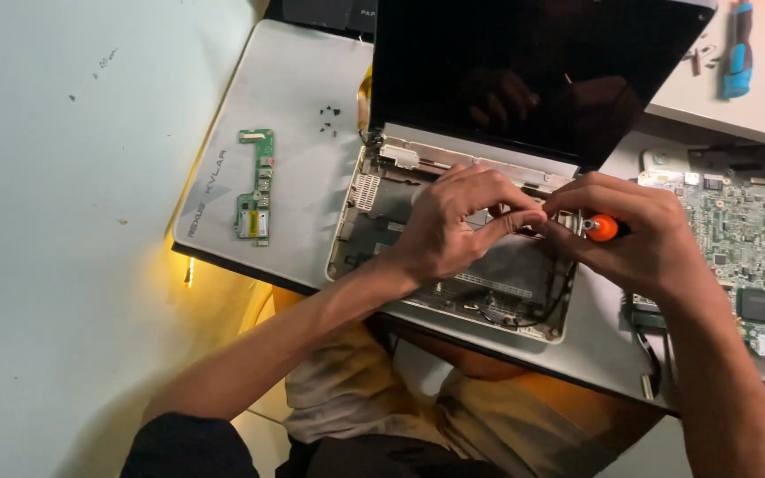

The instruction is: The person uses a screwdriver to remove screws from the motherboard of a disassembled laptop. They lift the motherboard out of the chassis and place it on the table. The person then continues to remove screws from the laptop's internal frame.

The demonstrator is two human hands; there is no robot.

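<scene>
Two hands meet over the opened laptop base [453,292], which lies on a grey mat [294,115] at the near edge of the tabletop [64,221]. My left hand [453,221] has thumb and forefinger pinched together just above the base's back edge, but whatever sits between them is too small for me to make out. My right hand [639,230] is closed around a screwdriver [602,227]; I see only its orange end, the shaft being hidden behind the fingers, so I cannot tell where the tip lands. Both hands cover much of the base's interior; a black cable [552,305] loops out at its right side. The dark screen [533,62] stands up behind, its top cut off by the frame. A small green circuit board [257,188] lies on the mat toward the left edge, well apart from the hands. A larger motherboard [745,257] lies to the right, partly cut off
</scene>
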